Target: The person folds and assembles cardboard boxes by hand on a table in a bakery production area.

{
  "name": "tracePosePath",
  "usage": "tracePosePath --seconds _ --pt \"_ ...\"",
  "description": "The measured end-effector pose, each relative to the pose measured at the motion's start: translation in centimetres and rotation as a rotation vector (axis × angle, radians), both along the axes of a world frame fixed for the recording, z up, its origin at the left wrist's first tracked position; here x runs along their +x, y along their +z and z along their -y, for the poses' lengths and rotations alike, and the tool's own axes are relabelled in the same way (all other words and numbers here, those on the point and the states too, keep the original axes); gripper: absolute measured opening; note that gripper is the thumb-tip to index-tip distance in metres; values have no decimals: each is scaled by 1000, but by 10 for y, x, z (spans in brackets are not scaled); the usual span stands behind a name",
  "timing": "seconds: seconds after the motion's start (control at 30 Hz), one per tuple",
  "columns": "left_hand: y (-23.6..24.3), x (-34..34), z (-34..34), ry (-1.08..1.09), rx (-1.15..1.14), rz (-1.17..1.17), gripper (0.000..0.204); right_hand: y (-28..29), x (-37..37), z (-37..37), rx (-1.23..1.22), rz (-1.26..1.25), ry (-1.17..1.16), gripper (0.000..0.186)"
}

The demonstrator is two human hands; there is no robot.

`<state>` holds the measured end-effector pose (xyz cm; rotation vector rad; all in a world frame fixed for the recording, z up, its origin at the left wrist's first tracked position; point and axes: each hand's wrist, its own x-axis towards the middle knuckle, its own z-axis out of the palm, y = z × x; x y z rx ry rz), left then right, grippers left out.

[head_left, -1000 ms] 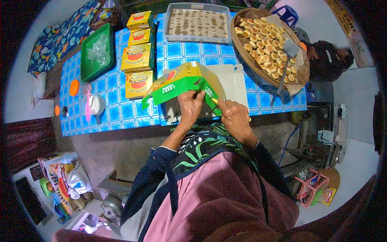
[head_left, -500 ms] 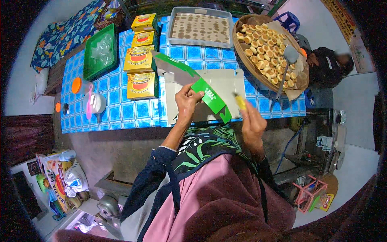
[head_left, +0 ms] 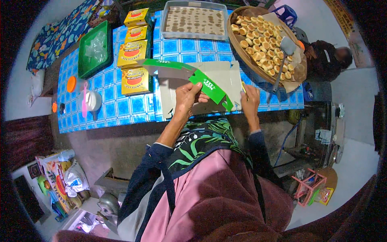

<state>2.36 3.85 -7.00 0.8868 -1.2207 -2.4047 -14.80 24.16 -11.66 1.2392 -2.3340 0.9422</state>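
Note:
A flat, unfolded cardboard box (head_left: 219, 76), grey inside with green printed flaps, lies on the blue checked tablecloth (head_left: 117, 107) in front of me. My left hand (head_left: 187, 99) grips one of its green flaps near the middle. My right hand (head_left: 250, 97) holds the box's right edge. Both forearms wear dark blue sleeves.
Several closed yellow boxes (head_left: 135, 66) stand in a row at the left. A green tray (head_left: 94, 50), a grey tray of flat cakes (head_left: 194, 20) and a round basket of small pastries (head_left: 264, 40) with a spatula sit further back. Another person (head_left: 326, 58) crouches at the right.
The green box, held folded up one second ago, has been opened out and now lies flat on the table. Both hands moved apart along it.

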Motion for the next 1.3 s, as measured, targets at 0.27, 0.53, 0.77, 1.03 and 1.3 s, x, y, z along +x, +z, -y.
tracePosePath --seconds 0.27,0.53,0.77,1.03,1.3 --pt "16 -5 -5 9 -26 -14 18 74 68 14 17 -33 389 43" --pt "11 -10 -14 -71 24 30 12 83 85 39 -27 129 206 30" --pt "1 -10 -21 -69 -27 7 7 79 87 56 49 52 170 10" --pt "5 -12 -23 -76 -282 27 5 84 87 61 222 -39 189 13" --pt "-1 -19 -19 -151 -403 84 9 65 82 55 -44 223 168 16"
